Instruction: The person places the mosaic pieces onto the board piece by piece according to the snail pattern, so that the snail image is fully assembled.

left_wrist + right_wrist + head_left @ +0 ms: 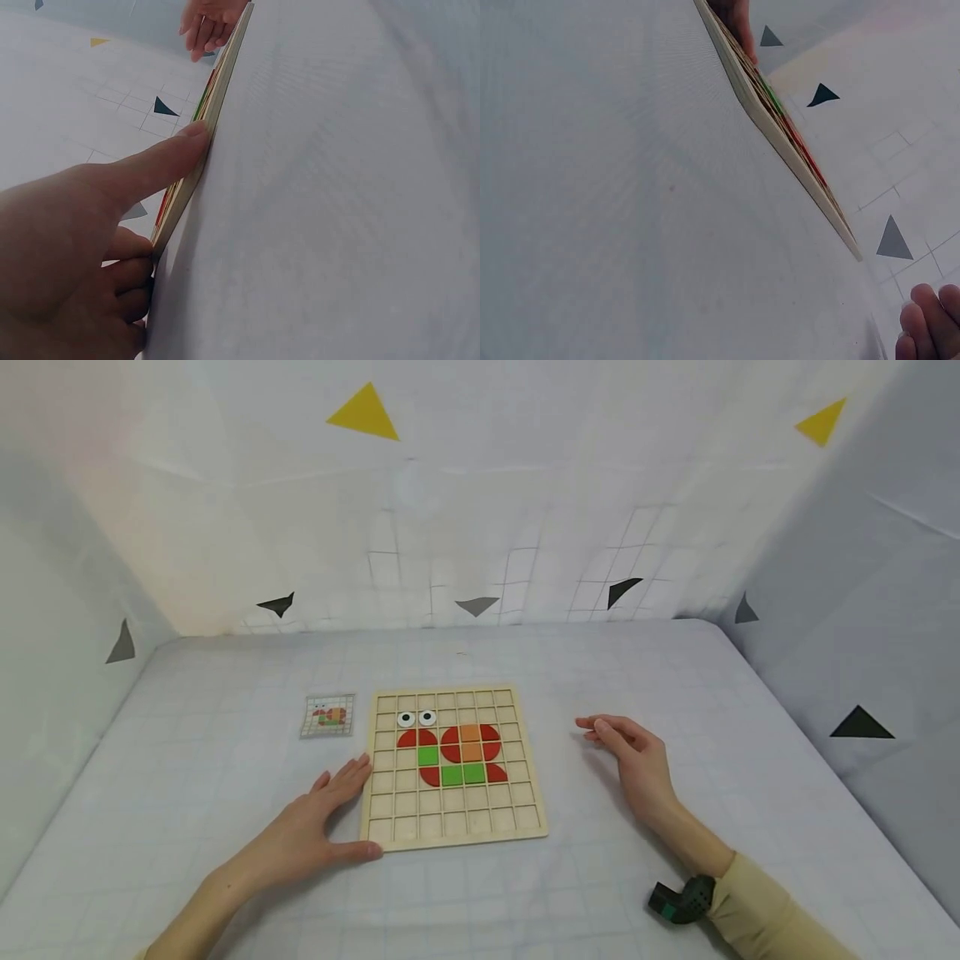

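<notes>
A square wooden grid board (457, 825) lies flat on the table. Coloured tiles in its cells form a snail-like picture, with red curved pieces (496, 772), green squares (452, 775), orange squares (470, 732) and two eye discs (427, 718). My left hand (300, 831) touches the board's near left corner, its thumb at the front edge and its fingers reaching along the left side. To the right of the board, my right hand (643, 768) hovers apart from it, thumb near the index finger, with nothing visible in it.
Left of the board lies a small card (327, 717) printed with a similar snail picture. A black device (682, 900) is worn at the right wrist. White cloth walls (480, 485) with yellow and dark triangles enclose the table (600, 893) at the back and sides.
</notes>
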A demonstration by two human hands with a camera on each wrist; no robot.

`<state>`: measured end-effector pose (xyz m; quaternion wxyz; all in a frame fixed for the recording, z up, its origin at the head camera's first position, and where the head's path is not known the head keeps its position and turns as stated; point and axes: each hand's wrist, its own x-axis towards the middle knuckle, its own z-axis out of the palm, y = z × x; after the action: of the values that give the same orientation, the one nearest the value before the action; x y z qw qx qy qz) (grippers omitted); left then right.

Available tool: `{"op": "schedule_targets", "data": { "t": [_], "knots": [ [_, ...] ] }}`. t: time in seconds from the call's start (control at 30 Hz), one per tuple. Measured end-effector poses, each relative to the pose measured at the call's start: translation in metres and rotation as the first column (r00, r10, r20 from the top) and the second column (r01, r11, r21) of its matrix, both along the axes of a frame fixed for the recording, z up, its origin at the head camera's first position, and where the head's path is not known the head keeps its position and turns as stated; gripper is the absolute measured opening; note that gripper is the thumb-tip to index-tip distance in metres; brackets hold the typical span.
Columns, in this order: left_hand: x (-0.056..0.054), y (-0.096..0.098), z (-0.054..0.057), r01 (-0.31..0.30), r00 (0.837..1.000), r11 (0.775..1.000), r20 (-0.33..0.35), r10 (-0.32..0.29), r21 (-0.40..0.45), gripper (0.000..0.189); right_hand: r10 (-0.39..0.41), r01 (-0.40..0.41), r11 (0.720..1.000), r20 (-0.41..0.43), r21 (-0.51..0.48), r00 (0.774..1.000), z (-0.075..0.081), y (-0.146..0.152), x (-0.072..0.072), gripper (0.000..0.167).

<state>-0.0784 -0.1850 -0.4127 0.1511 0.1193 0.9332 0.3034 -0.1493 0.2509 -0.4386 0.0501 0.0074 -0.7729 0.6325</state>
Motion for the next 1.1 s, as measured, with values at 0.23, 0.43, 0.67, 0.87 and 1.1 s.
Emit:
{"op": "schedule_targets", "data": {
  "t": [0.23, 0.43, 0.67, 0.87, 1.1],
  "knots": [
    [-0.0009, 0.0023, -0.0001, 0.015, 1.000, 1.000, -0.008, -0.015, 0.006, 0.112, 0.031, -0.028, 0.997, -0.037, 0.069, 0.999, -0.0028, 0.0048, 0.0013, 0.038],
    [-0.0018, 0.0033, -0.0006, 0.016, 1.000, 1.000, -0.006, -0.016, 0.004, 0.112, 0.064, -0.058, 0.991, -0.051, 0.123, 0.997, -0.0073, 0.0095, -0.0008, 0.037],
    [-0.0023, 0.0027, -0.0019, 0.012, 1.000, 1.000, -0.002, -0.012, -0.002, 0.112, 0.086, -0.078, 0.988, -0.060, 0.130, 0.994, -0.0102, 0.0090, -0.0015, 0.036],
    [-0.0017, 0.0009, -0.0023, 0.005, 1.000, 1.000, 0.004, -0.005, -0.001, 0.113, 0.094, -0.085, 0.985, -0.049, 0.152, 0.994, -0.0091, 0.0069, -0.0005, 0.035],
    [-0.0025, 0.0015, -0.0007, -0.001, 1.000, 1.000, 0.007, 0.001, 0.000, 0.113, 0.101, -0.090, 0.980, -0.052, 0.175, 0.994, -0.0072, 0.0056, -0.0003, 0.033]
  ]
}}
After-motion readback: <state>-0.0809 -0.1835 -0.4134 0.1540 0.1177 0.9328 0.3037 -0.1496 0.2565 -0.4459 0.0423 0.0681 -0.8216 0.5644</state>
